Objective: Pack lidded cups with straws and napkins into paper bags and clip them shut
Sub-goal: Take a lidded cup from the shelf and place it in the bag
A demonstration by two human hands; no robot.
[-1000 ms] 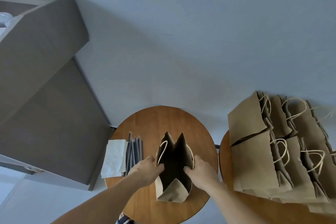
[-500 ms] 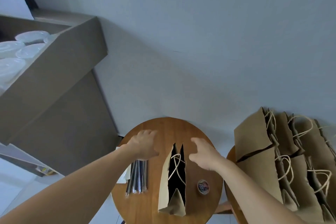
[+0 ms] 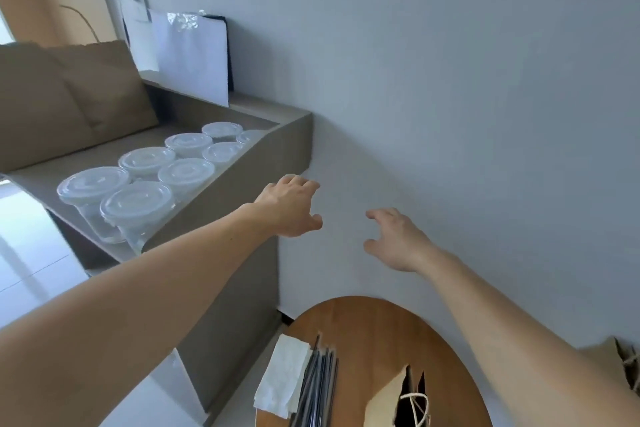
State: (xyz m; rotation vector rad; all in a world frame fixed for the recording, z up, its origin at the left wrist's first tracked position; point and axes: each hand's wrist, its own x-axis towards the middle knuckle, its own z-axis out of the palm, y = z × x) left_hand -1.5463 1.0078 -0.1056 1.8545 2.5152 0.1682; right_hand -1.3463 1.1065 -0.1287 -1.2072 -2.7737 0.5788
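Lidded cups (image 3: 138, 207): clear plastic cups with clear flat lids, standing upright in two rows on the grey ledge, close together, none touched by a hand
Grey ledge (image 3: 246, 173): a raised counter to the left of the table, running back to the wall
Left hand (image 3: 290, 207): stretched out above the ledge's near corner, just beside the cups, fingers spread and slightly bent, holding nothing
Right hand (image 3: 399, 240): in the air in front of the wall, near the left hand but apart from it, fingers spread and loosely bent, holding nothing
Paper bag (image 3: 390, 399): brown, upright on the round table with its mouth open and a twisted cord handle hanging into the dark inside
Round table (image 3: 372, 328): wooden, low in the view, under the right forearm
Napkins (image 3: 283, 378): a white folded stack at the table's left edge, partly over the rim
Straws (image 3: 321, 387): a bundle of dark straws lying just beside the napkins, between them and the paper bag
Other bags (image 3: 620, 368): brown paper with cord handles, only a corner showing at the right edge
Large brown bag (image 3: 80, 88): on the ledge behind the cups
White sheets (image 3: 191, 61): leaning against the wall at the back of the ledge
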